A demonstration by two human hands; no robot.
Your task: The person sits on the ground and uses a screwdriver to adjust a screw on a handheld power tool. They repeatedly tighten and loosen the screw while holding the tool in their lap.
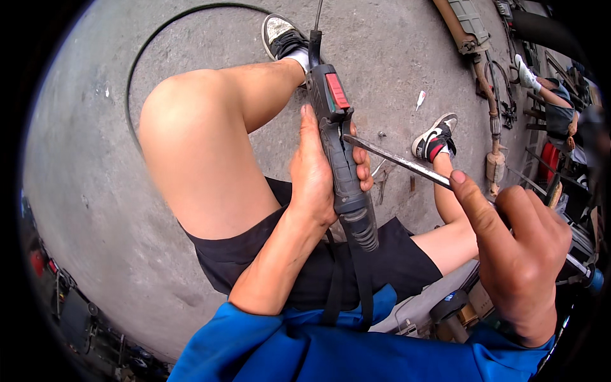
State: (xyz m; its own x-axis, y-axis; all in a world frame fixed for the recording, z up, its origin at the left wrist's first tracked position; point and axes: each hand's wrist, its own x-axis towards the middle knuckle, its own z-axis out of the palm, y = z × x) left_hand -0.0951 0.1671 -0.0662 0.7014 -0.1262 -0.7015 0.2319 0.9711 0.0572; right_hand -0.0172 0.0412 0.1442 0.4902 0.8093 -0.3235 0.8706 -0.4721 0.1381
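1. The left hand [313,169] grasps a dark grey tool handle [347,175], its fingers [363,170] wrapped round the far side and its thumb laid along the near side.
2. The handle is held aslant above the person's lap, between the spread knees; a red trigger [338,91] sits near its upper end, and its ribbed lower end points toward the black shorts [235,254].
3. The right hand [525,254] is clenched around a long metal bar [407,164], whose blue end [596,279] shows beyond the fist.
4. The bar's tip meets the handle's right side, just below the trigger.
5. A black cable [132,89] curves over the grey floor [83,165]; a small white tube [421,100] lies near the right shoe [436,135].
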